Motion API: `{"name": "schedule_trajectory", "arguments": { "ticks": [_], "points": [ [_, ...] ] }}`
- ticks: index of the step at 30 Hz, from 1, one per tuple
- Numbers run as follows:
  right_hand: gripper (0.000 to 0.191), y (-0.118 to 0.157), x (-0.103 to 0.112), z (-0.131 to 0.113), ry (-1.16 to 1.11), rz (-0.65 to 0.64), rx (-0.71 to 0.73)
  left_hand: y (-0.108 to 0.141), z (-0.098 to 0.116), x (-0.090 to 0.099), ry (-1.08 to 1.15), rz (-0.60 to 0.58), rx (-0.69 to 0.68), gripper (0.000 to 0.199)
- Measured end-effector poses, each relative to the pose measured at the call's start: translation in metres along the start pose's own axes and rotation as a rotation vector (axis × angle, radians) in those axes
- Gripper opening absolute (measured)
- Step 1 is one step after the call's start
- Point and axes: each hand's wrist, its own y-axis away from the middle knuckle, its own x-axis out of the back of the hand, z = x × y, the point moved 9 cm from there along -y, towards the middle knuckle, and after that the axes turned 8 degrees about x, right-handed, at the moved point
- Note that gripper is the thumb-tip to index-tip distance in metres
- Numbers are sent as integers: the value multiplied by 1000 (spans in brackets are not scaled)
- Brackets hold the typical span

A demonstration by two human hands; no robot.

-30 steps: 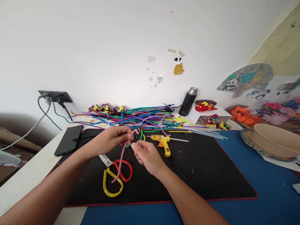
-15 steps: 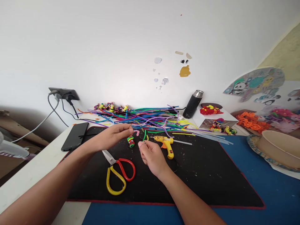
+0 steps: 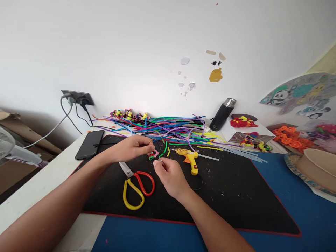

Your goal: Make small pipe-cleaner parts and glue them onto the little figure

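A: Where do we log the figure (image 3: 151,156)?
B: Red and green, over the mat (image 3: 236,196), at the left hand's (image 3: 135,148) fingertips; pink stem (image 3: 155,153) beside it. We cannot tell whether that hand's grip is clamped on it.
A: Right hand (image 3: 172,175)?
B: Near the figure. We read its grip as closed on a bit (image 3: 161,161) too small to identify.
A: Nearby?
B: We note scissors (image 3: 129,173) and glue gun (image 3: 193,161) on the mat, stems (image 3: 168,129) heaped behind.

Cluttered tabletop (image 3: 60,174), black mat (image 3: 236,199) on it.
Scissors (image 3: 135,187), yellow glue gun (image 3: 191,159) on mat; phone (image 3: 89,144) at left.
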Motion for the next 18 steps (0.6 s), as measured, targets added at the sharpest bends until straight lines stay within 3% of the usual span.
{"name": "schedule_trajectory", "arguments": {
  "ticks": [18],
  "points": [
    [39, 3, -8, 3, 5, -46, -74, 1, 1, -2, 32, -26, -13, 45]
  ]
}}
